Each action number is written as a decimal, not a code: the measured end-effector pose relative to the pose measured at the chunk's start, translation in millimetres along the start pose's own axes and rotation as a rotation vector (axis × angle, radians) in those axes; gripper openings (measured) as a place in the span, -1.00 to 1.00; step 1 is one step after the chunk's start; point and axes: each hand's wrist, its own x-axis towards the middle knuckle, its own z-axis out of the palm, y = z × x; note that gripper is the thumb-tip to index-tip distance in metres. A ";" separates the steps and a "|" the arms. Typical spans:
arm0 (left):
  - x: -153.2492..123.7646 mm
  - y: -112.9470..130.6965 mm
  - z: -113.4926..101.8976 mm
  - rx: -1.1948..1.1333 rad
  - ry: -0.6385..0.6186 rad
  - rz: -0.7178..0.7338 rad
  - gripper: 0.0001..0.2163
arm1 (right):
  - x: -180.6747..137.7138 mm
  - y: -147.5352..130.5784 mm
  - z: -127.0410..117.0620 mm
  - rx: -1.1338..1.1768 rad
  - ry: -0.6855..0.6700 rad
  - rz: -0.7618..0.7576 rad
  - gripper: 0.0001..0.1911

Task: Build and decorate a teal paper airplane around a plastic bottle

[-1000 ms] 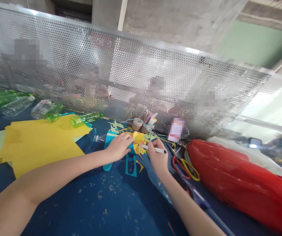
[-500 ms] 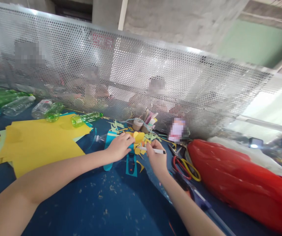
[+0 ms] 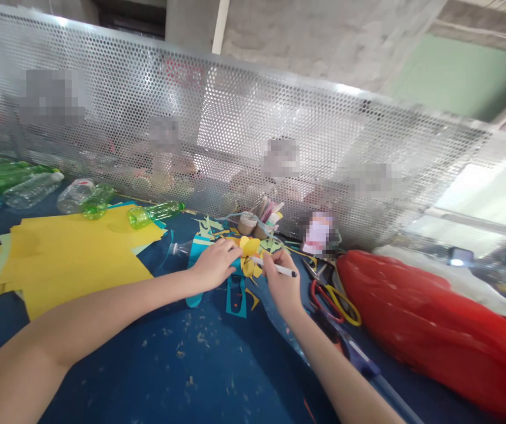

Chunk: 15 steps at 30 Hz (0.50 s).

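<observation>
Near bulging red plastic bag (image 3: 429, 327) and red-and-yellow scissor handles (image 3: 335, 303): right hand (image 3: 283, 282), fingers closed on slim white marker (image 3: 282, 269); left hand (image 3: 215, 262) over teal paper (image 3: 195, 256), grip unclear.

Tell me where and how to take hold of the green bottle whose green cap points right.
Probably best around the broad body of the green bottle, coming from above with fingers across its length: it lies on its side, its top exposed. The neck by the green cap is narrower, and the perforated panel beyond makes the far side awkward.
</observation>
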 end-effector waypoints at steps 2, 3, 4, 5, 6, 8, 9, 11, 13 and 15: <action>0.2 -0.3 0.5 0.007 -0.003 -0.002 -0.78 | 0.8 0.3 -0.2 -0.002 -0.007 -0.002 -0.70; 0.2 -0.4 0.6 0.009 -0.003 -0.001 -0.78 | 1.0 0.3 -0.3 -0.003 -0.011 -0.003 -0.70; 0.2 -0.4 0.7 0.011 -0.003 -0.001 -0.78 | 1.2 0.2 -0.5 -0.004 -0.014 -0.004 -0.70; 0.2 -0.4 0.6 0.013 -0.003 0.000 -0.78 | 1.3 0.0 -0.7 -0.006 -0.014 -0.006 -0.70; 0.1 -0.3 0.4 0.014 -0.004 0.000 -0.78 | 1.4 -0.1 -1.0 -0.010 -0.013 -0.007 -0.70; 0.0 0.0 -0.1 0.015 -0.006 -0.001 -0.79 | 1.6 -0.2 -1.9 -0.019 -0.004 -0.010 -0.69; -0.1 0.2 -0.3 0.013 -0.006 -0.001 -0.79 | 1.8 0.0 -2.6 -0.025 0.002 -0.012 -0.69; -0.1 0.2 -0.5 0.006 -0.005 -0.002 -0.79 | 2.2 0.4 -4.0 -0.040 0.014 -0.016 -0.70; -0.1 0.0 -0.4 0.004 -0.006 -0.001 -0.79 | 2.7 0.5 -5.3 -0.057 0.031 -0.020 -0.72; 0.1 -0.3 -0.2 0.007 -0.010 -0.001 -0.78 | 3.0 0.0 -5.9 -0.072 0.043 -0.022 -0.72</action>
